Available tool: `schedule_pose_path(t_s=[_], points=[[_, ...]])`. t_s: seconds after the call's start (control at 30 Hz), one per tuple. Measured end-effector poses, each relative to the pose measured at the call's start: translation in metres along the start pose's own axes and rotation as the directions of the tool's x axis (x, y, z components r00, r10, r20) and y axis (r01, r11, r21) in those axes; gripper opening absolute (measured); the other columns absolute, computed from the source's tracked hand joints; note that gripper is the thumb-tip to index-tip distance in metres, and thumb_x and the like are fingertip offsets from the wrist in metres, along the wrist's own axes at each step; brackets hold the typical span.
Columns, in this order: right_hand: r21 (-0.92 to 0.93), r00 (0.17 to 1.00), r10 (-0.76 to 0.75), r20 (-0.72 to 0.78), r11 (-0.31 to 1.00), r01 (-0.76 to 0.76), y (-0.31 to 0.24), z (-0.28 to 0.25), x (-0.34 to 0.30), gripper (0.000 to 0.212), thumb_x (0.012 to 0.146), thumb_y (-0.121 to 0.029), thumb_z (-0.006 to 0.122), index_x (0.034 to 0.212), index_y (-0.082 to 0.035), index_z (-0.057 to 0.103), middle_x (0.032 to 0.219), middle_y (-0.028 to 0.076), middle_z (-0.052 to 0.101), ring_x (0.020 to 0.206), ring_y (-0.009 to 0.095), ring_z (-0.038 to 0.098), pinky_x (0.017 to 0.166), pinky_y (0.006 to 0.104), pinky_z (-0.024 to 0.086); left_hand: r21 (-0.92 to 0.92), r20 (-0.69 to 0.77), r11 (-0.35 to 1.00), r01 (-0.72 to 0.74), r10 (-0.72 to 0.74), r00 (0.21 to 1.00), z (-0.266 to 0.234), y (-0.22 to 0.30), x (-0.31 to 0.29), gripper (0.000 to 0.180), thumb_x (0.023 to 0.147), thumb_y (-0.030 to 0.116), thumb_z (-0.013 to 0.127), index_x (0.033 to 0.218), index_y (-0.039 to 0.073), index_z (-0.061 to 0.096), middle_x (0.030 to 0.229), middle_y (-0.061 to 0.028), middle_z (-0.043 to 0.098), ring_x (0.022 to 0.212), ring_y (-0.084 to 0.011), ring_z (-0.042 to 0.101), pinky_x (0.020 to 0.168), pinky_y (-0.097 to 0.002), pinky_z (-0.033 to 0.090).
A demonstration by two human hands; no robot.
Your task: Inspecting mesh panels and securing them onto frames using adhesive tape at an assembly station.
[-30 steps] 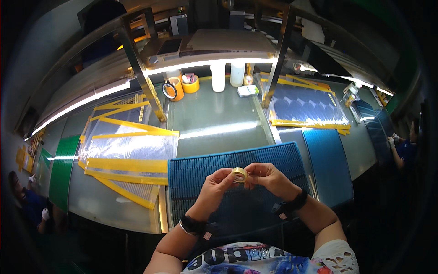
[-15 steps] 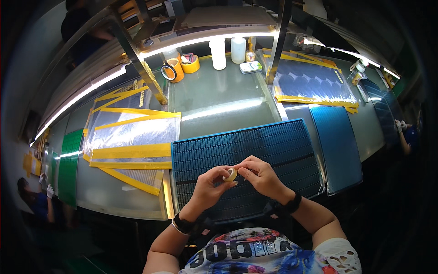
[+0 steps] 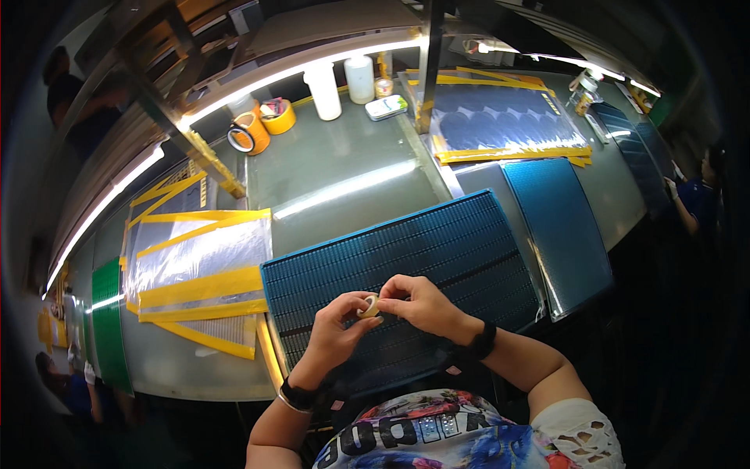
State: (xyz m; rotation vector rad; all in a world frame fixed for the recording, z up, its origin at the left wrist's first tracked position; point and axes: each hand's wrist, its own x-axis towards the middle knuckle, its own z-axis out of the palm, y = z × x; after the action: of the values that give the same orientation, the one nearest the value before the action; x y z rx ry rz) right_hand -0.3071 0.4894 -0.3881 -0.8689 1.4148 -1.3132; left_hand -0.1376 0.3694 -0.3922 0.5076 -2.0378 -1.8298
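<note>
My left hand [image 3: 332, 327] grips a small pale-yellow roll of tape [image 3: 369, 307] between thumb and fingers. Against the roll's right side, the thumb and fingertips of my right hand [image 3: 428, 309] are pinched together at its edge; whether a strip of tape has come loose there is too small to make out. Both hands hover over a dark, blue-edged panel [image 3: 422, 242] with rows of fine slots, lying at a slant on the bench in front of me.
Clear sheets edged with yellow tape [image 3: 203, 258] lie left, with more taped sheets [image 3: 500, 117] at back right. A blue panel [image 3: 558, 234] sits right. Behind are tape rolls [image 3: 250, 133], white bottles [image 3: 323, 92] and a metal post [image 3: 428, 70]. Co-workers [image 3: 695, 195] are at both sides.
The view has swung, so the bench things appear shifted left. My two hands stay together at the roll, and the right fingertips are now closer against it.
</note>
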Motion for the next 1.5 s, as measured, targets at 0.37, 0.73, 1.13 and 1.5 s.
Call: schedule_pose_path(t_s=[0.37,0.73,1.13,1.5], points=[[-0.468,0.747,-0.362,-0.558,0.881,0.077,0.029,-0.118,0.045,0.014,0.089,-0.013,0.065,0.083,0.000,0.064,0.081,0.017,0.065,0.075,0.033,0.063,0.070,0.0432,0.050,0.467,-0.085,0.882,-0.059,0.111,0.990,-0.073,-0.027,0.050,0.028,0.088,0.022,0.073,0.076,-0.002,0.065,0.101,-0.0110,0.062,0.094,-0.0227,0.059,0.083,-0.0327,0.047],[-0.498,0.548,-0.173,-0.819,0.688,-0.527,0.063,-0.248,0.043,0.020,0.089,-0.023,0.067,0.085,-0.004,0.064,0.092,0.015,0.068,0.090,0.035,0.064,0.081,0.0451,0.050,0.401,-0.424,0.878,0.260,-0.074,0.903,-0.175,-0.076,0.020,0.032,0.088,0.019,0.075,0.071,0.001,0.055,0.093,-0.0062,0.055,0.086,-0.0163,0.052,0.080,-0.0281,0.042],[-0.537,0.534,-0.190,-0.824,0.562,-0.629,0.061,-0.235,0.053,0.021,0.090,-0.027,0.066,0.090,-0.007,0.063,0.101,0.012,0.065,0.099,0.034,0.062,0.085,0.0456,0.050,0.297,-0.492,0.901,0.316,-0.139,0.859,-0.178,-0.088,0.022,0.026,0.087,0.015,0.076,0.077,0.001,0.057,0.093,-0.0046,0.054,0.085,-0.0140,0.051,0.079,-0.0268,0.041],[-0.463,0.353,-0.303,-0.885,0.510,-0.725,0.088,-0.226,0.066,0.020,0.088,-0.026,0.069,0.098,-0.016,0.055,0.105,0.007,0.060,0.108,0.032,0.055,0.091,0.0506,0.041,0.353,-0.526,0.887,0.299,-0.077,0.847,-0.170,-0.087,0.023,0.027,0.087,0.016,0.075,0.076,-0.002,0.058,0.094,-0.0076,0.057,0.087,-0.0175,0.053,0.080,-0.0293,0.042]])
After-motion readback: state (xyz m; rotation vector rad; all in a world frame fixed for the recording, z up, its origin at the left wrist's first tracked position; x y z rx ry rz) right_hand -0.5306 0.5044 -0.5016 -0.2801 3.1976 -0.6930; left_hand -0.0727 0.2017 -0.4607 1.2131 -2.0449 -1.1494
